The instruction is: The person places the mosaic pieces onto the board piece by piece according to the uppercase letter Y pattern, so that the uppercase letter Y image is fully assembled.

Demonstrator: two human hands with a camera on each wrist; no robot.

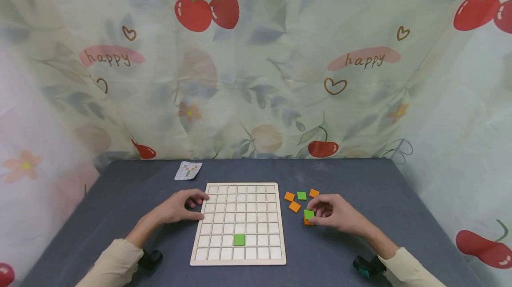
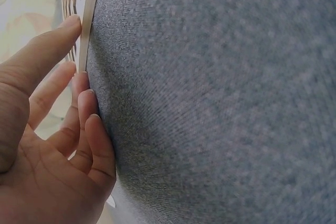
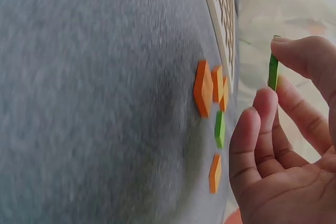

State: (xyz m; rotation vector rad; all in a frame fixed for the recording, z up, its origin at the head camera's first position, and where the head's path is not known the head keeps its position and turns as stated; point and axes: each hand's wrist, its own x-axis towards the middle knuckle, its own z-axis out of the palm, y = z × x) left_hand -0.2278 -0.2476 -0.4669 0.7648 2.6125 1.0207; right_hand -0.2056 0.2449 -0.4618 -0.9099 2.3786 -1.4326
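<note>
Currently, a green tile [image 1: 309, 214] sits between the thumb and index finger of the right hand [image 1: 338, 214], pinched by its edges and lifted clear of the table [image 1: 340, 176]; that hand's other fingers curl loosely towards the palm. Just below those fingertips lies an orange tile [image 1: 307, 222], partly hidden in the head view. Ahead of them and to their left, a loose group rests flat: two orange tiles [image 1: 294, 207] near each other, a second green tile [image 1: 302, 196] and another orange tile [image 1: 314, 193] close to the index finger.

Farther left of the pinching fingers lies a pale board [image 1: 238, 262] marked in squares. One green square [image 1: 239, 240] fills the middle cell of the second row from its near edge. At the board's left edge, the left hand [image 1: 182, 207] touches the rim, its thumb spread apart from its gently bent fingers. Beyond those fingers lies a small printed card [image 1: 189, 170], and past it hangs a cherry-patterned curtain [image 1: 256, 78].
</note>
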